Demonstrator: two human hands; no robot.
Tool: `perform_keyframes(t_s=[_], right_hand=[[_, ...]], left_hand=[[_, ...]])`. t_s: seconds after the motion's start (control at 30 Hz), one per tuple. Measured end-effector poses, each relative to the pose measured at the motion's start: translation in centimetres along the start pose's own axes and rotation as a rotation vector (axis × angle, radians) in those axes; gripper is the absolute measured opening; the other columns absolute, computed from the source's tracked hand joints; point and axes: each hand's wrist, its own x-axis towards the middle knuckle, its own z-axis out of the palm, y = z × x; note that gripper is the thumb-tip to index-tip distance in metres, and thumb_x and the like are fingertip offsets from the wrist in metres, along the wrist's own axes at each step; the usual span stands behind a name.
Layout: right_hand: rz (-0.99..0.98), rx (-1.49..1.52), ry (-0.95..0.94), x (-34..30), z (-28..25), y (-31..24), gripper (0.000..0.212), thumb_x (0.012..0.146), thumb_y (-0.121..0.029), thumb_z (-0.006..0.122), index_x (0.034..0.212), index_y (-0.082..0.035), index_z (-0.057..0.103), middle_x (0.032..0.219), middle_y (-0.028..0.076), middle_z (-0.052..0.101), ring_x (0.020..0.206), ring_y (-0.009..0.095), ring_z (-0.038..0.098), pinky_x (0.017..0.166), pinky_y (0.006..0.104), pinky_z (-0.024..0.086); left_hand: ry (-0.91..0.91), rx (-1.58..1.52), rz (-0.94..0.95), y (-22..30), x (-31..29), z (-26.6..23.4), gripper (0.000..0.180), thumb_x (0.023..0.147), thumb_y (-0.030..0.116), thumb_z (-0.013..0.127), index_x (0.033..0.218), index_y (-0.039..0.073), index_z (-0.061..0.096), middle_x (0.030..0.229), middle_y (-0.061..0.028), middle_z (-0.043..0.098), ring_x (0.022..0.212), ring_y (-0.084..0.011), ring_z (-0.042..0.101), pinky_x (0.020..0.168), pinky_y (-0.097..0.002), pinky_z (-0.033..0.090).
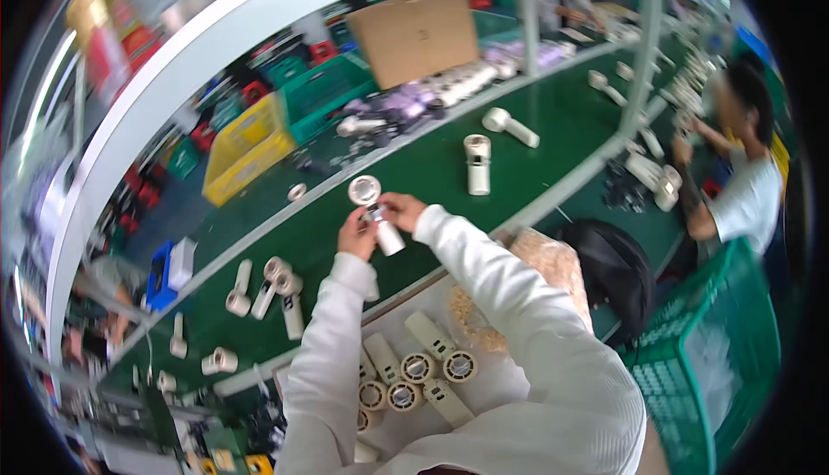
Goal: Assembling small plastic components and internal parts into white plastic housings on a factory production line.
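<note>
Between my two hands is a white handheld fan (390, 239), its round head pointing away from me and its handle toward me. My left hand (356, 235) grips it from the left, near the joint of head and handle. From the right, the fingers of my right hand (403, 211) close on the same part. Fingers hide some of the joint. Below my forearms, a pale box (509, 380) holds several cream fan bodies (404, 395) with round grilled heads.
A green conveyor belt (432, 164) carries more fans (477, 164). Beyond it are a yellow crate (248, 154), a green crate (332, 86) and a cardboard box (416, 34). At right are a black bag (610, 272), a green basket (691, 363) and a seated co-worker (744, 181).
</note>
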Motion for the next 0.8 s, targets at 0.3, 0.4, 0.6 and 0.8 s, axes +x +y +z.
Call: perform_keyframes(t_s=[0.3, 0.4, 0.6, 0.8], right_hand=[[-0.23, 0.044, 0.122, -0.2, 0.7, -3.8, 0.035, 0.081, 0.004, 0.053, 0.116, -0.002, 0.055, 0.095, 0.01, 0.063, 0.078, 0.017, 0.056, 0.075, 0.0282, 0.048], [-0.293, 0.008, 0.105, -0.8, 1.0, -6.6, 0.034, 0.083, 0.001, 0.053, 0.116, -0.001, 0.055, 0.096, 0.011, 0.063, 0.08, 0.018, 0.056, 0.076, 0.0287, 0.047], [-0.326, 0.039, -0.029, -1.3, 1.6, -7.4, 0.038, 0.089, 0.0, 0.047, 0.127, 0.0, 0.046, 0.113, 0.013, 0.058, 0.096, 0.019, 0.055, 0.087, 0.028, 0.044], [-0.279, -0.038, 0.052, -2.3, 2.9, -9.5, 0.037, 0.093, -0.006, 0.048, 0.129, -0.001, 0.046, 0.11, 0.013, 0.058, 0.092, 0.019, 0.055, 0.082, 0.0278, 0.045]], left_hand=[[0.09, 0.274, 0.3, 5.2, -1.5, -0.3, 0.044, 0.076, 0.009, 0.06, 0.119, 0.006, 0.057, 0.1, -0.0162, 0.066, 0.084, -0.0317, 0.064, 0.075, -0.0365, 0.051], [0.121, 0.277, 0.354, 7.7, -3.2, -0.9, 0.041, 0.076, 0.009, 0.058, 0.118, 0.005, 0.056, 0.097, -0.0164, 0.066, 0.081, -0.0326, 0.063, 0.072, -0.0369, 0.051], [0.195, 0.314, 0.38, 9.2, -4.4, -1.1, 0.039, 0.077, 0.008, 0.058, 0.117, 0.005, 0.055, 0.092, -0.0152, 0.064, 0.072, -0.0302, 0.06, 0.064, -0.0362, 0.048], [0.321, 0.287, 0.502, 8.9, -5.8, -0.2, 0.04, 0.079, 0.006, 0.055, 0.119, 0.005, 0.054, 0.09, -0.0151, 0.059, 0.071, -0.0318, 0.055, 0.064, -0.0387, 0.046]])
